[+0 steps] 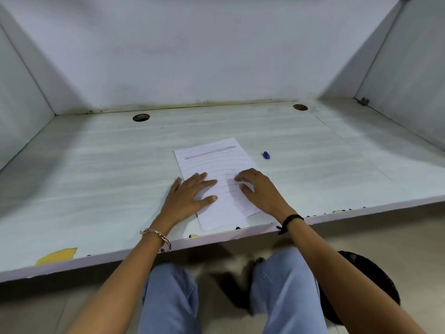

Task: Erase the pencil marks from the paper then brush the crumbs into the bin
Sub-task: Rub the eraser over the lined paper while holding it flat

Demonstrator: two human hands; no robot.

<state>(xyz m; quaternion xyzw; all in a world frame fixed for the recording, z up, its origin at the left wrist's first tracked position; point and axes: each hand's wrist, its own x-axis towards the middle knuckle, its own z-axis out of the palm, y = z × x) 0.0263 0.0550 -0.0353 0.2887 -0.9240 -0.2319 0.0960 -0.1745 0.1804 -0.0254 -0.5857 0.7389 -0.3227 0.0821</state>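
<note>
Left hand (190, 196) lies flat on the paper (216, 162), fingers straight and spread, pressing its left half. Right hand (258, 189) rests on the sheet's right side with fingers loosely bent, fingertips touching, holding nothing. Paper lies tilted near the front edge of the desk (108, 165), with grey pencil marks (209, 152) across its far end. Blue eraser (266, 155) lies near the sheet's far right corner, not touching it. Black bin (375, 285) stands on the floor below the front edge, at right.

Matt lined paper (214, 165) on a scuffed, streaky laminate desk (96, 169).
</note>
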